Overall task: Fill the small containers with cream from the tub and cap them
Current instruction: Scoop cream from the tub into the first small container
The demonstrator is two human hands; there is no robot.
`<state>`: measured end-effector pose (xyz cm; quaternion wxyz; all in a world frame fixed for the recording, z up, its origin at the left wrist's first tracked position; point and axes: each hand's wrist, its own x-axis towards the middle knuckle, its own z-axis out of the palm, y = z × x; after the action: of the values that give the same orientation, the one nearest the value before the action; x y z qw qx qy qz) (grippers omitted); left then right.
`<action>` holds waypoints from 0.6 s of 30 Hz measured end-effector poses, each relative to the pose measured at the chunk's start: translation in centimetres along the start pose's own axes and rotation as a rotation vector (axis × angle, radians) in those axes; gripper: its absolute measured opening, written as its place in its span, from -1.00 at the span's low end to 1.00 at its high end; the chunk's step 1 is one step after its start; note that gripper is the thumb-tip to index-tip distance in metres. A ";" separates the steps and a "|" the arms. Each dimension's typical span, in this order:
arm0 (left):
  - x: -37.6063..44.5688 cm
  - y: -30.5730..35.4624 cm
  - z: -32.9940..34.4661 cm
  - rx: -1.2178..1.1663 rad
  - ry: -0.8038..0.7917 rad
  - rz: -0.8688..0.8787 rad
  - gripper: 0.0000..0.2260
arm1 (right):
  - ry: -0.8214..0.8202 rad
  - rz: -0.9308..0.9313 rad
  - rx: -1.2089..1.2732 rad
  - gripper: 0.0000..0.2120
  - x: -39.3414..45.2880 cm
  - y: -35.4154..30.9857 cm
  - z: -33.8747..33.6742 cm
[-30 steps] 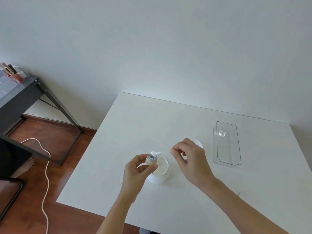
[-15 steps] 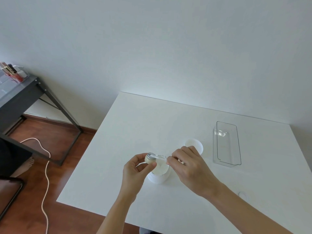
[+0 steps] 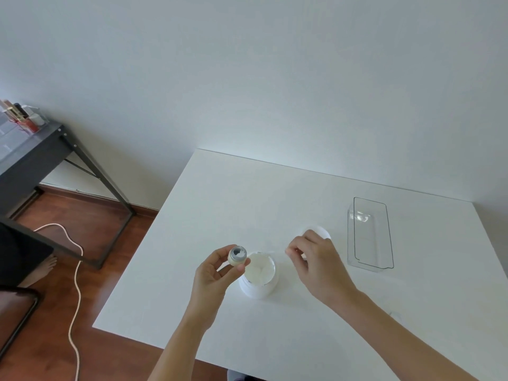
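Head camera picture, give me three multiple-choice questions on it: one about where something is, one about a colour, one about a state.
1. Where is the clear tray?
A. right of the tub
B. on the floor
C. in the left hand

2. What colour is the cream in the tub?
A. pink
B. white
C. green

3. What state is the small jar in?
A. capped
B. lying on the table
C. uncapped, some cream inside

Answers: 1 A, the tray stands on the table, right of the tub. 2 B, the open tub shows white cream. 3 C, the left hand holds the jar, whose open mouth shows a white dab.
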<state>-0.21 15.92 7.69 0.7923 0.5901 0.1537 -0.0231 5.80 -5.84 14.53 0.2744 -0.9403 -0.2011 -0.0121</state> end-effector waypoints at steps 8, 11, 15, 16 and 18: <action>-0.4 0.1 -0.1 -0.078 -0.055 -0.045 -0.53 | -0.260 -0.125 -0.406 -0.86 1.8 -0.1 5.2; -0.6 0.0 -0.2 -0.129 -0.054 -0.042 -0.53 | -0.334 -0.128 -0.488 -0.85 2.4 -0.6 6.4; -0.7 -0.1 -0.5 -0.146 -0.059 -0.035 -0.68 | -0.414 -0.091 -0.450 -0.87 2.8 -0.9 6.9; -0.7 -0.1 -0.6 -0.139 -0.058 -0.037 -0.70 | -0.424 -0.070 -0.421 -0.89 2.8 -0.9 6.9; -0.8 -0.2 -0.7 -0.137 -0.054 -0.044 -0.69 | -0.430 0.005 -0.322 -0.85 2.8 -0.8 6.7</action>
<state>-1.15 16.42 7.56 0.8340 0.5301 0.1462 -0.0458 7.48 -0.68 9.66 0.0721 -0.9532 -0.2481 0.1568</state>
